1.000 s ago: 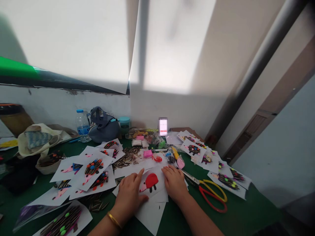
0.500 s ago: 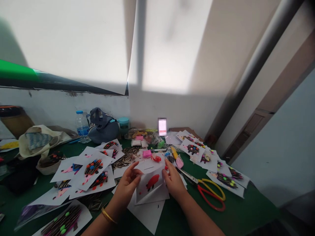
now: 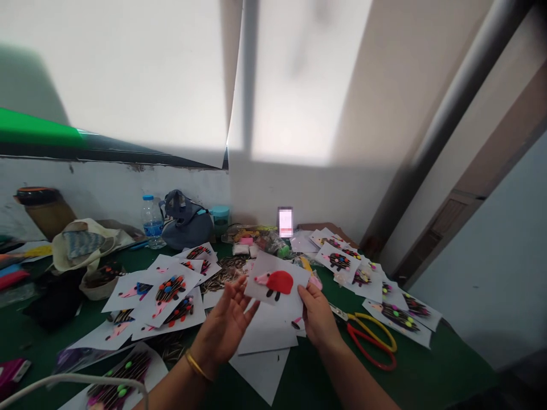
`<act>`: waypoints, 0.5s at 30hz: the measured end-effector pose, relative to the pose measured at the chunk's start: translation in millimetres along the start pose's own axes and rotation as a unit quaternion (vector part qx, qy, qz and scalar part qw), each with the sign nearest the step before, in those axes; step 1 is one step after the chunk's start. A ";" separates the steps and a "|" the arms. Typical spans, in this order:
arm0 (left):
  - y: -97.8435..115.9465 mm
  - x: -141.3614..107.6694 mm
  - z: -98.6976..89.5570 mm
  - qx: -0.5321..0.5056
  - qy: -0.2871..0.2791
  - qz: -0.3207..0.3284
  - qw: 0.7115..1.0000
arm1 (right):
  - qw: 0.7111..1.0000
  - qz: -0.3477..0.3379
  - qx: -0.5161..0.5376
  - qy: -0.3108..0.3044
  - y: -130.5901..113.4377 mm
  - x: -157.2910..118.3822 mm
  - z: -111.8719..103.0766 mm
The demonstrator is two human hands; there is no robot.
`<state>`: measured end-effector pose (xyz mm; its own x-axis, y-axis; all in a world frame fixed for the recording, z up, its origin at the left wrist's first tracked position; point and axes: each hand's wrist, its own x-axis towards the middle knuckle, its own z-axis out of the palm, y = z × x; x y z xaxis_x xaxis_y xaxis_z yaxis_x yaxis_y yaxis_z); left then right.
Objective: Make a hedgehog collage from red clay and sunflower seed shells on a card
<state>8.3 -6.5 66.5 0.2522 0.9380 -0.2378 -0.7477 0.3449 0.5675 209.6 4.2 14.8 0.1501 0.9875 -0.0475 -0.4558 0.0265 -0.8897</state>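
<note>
My right hand (image 3: 319,316) pinches the right edge of a white card (image 3: 261,267), which is raised and tilted above other paper. On that card is a red, rounded hedgehog body (image 3: 280,283) with a pink pointed face and dark feet. Beside the card's lower left, my left hand (image 3: 226,322) is open, palm turned up, fingers spread, with a yellow bangle on its wrist. White sheets (image 3: 265,333) lie under the card. To the right of my right hand are large scissors (image 3: 371,339) with red and yellow handles.
Finished hedgehog cards (image 3: 171,290) overlap at left; more cards (image 3: 395,316) lie at right. Sunflower seeds (image 3: 231,273) are heaped behind my left hand. Farther back stand a water bottle (image 3: 152,225), a blue bag (image 3: 186,222), a teal-lidded jar (image 3: 221,219) and a phone (image 3: 285,222). A pale cable (image 3: 85,377) crosses the lower left.
The card has come up and turned to face me, showing the whole hedgehog. My left hand has let go of it and opened, while my right hand keeps hold. The view has shifted slightly left.
</note>
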 end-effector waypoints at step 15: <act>-48.3 29.9 -9.8 -0.012 0.084 -0.065 0.994 | 0.718 -0.145 -0.681 0.017 -18.5 -44.2 -126.6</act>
<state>45.9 4.5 24.3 0.2422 0.8662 -0.4370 -0.7307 0.4592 0.5052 322.4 -59.7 -24.1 0.0973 0.9661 0.2392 0.8753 0.0313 -0.4826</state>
